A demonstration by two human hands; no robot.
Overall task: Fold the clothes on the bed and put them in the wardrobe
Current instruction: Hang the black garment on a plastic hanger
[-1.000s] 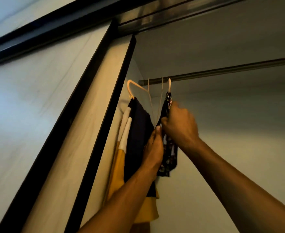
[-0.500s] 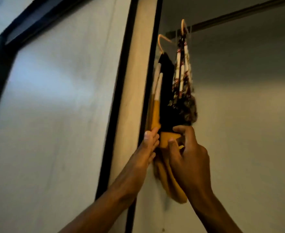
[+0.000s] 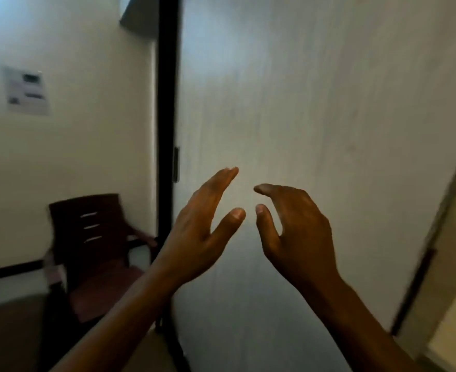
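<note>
Now left hand (image 3: 202, 232), right hand (image 3: 296, 232) empty, before wardrobe door (image 3: 315, 103).

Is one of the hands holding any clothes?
No, the left hand and the right hand are both open and empty.

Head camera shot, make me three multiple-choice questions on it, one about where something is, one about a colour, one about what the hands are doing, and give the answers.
1. Where is the chair?
A. lower left, by the wall
B. upper right
C. between the hands

2. What colour is the chair?
A. white
B. dark reddish brown
C. bright green

3. What state are the left hand and right hand in?
A. both gripping clothes
B. one holding a hanger
C. both empty, fingers relaxed

Answers:
1 A, it stands left of the black frame.
2 B, its back and seat look dark maroon.
3 C, nothing lies in either hand before the pale door panel.
</note>
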